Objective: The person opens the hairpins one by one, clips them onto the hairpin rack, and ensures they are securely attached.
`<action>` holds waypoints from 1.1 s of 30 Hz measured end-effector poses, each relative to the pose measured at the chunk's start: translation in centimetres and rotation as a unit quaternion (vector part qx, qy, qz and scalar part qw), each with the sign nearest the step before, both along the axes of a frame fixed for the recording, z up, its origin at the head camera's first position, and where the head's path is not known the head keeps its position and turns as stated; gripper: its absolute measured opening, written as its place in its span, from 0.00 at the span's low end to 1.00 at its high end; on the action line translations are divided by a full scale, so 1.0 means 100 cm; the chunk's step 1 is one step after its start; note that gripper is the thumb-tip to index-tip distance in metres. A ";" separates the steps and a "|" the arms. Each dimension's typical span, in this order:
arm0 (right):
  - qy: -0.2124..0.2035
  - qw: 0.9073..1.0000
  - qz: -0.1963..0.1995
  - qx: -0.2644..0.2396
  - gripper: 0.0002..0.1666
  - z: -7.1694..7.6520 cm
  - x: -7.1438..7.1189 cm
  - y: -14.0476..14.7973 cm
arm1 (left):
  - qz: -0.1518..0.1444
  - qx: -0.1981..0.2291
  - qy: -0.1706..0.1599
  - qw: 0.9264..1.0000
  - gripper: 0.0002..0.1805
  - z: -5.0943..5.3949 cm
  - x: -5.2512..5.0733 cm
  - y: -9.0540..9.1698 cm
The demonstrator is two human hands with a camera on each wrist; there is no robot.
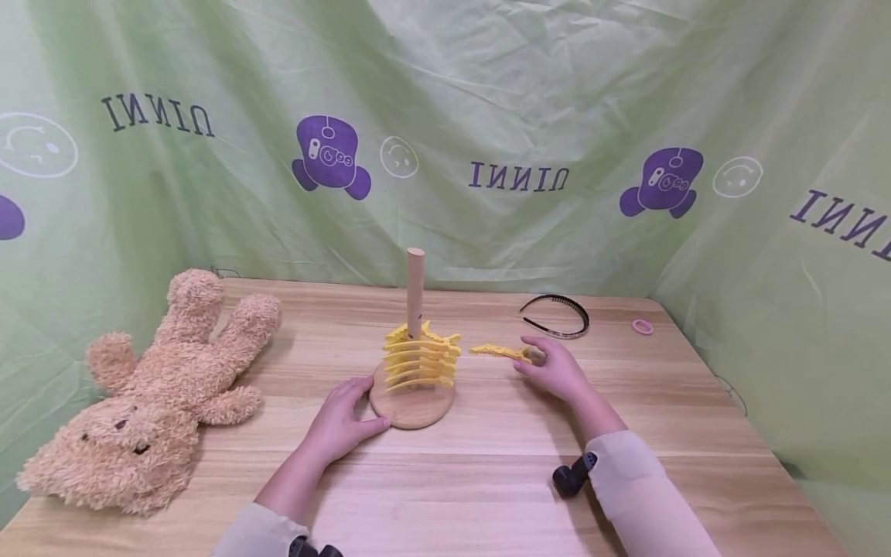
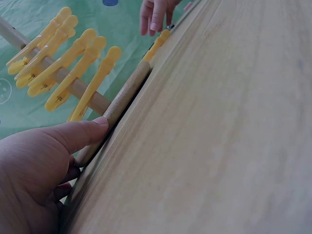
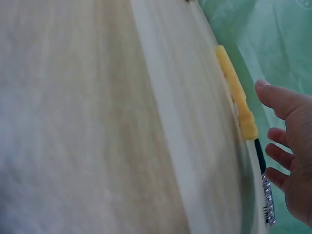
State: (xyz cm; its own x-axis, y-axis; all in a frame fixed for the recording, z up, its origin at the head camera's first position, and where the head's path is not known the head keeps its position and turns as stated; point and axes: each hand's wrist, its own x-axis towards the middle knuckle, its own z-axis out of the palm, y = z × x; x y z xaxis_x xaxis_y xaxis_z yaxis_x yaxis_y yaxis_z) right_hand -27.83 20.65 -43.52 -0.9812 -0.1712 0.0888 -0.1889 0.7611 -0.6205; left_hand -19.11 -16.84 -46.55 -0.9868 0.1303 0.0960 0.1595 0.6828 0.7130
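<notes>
A wooden stand (image 1: 415,290) with a round base (image 1: 412,415) and an upright post is near the middle of the table. Several yellow hair clips (image 1: 420,364) are stacked around its post, seen edge-on in the left wrist view (image 2: 80,73). My left hand (image 1: 339,422) holds the left rim of the base, thumb on the near side and fingers round the far side. Another yellow hair clip (image 3: 237,92) lies on the table right of the stand. Over its right end hovers my right hand (image 1: 553,370), thumb and fingers apart; the right wrist view shows a gap between them and the clip.
A black headband (image 1: 581,317) lies behind my right hand, and a pink ring (image 1: 642,326) is farther right. On the left a plush teddy bear (image 1: 174,371) lies on its back. Green cloth (image 1: 445,93) hangs behind and beside the table.
</notes>
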 end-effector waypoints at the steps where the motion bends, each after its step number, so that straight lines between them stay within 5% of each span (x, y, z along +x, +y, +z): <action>1: 0.000 1.000 0.001 0.006 0.39 -0.002 -0.002 0.002 | 0.000 0.001 0.000 1.000 0.44 0.000 0.000 0.000; 11: -0.010 0.999 0.004 0.047 0.40 -0.012 -0.017 0.011 | 0.000 -0.004 -0.003 1.000 0.45 0.001 0.000 0.001; 21: -0.007 0.998 0.005 0.055 0.32 -0.014 -0.018 0.010 | 0.002 -0.005 -0.003 1.000 0.45 0.003 0.002 0.001; 33: -0.029 0.999 -0.022 -0.024 0.32 -0.011 -0.004 0.006 | 0.001 -0.005 -0.006 1.000 0.45 0.001 0.001 0.001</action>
State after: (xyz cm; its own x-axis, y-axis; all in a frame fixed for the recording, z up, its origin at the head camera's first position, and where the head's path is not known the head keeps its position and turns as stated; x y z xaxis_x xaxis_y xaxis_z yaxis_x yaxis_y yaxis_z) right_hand -28.20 21.27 -44.63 -0.9915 -0.1241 0.0393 -0.1187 0.7373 -0.6650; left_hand -19.02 -16.76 -46.42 -0.9883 0.1282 0.0823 0.1485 0.6900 0.7084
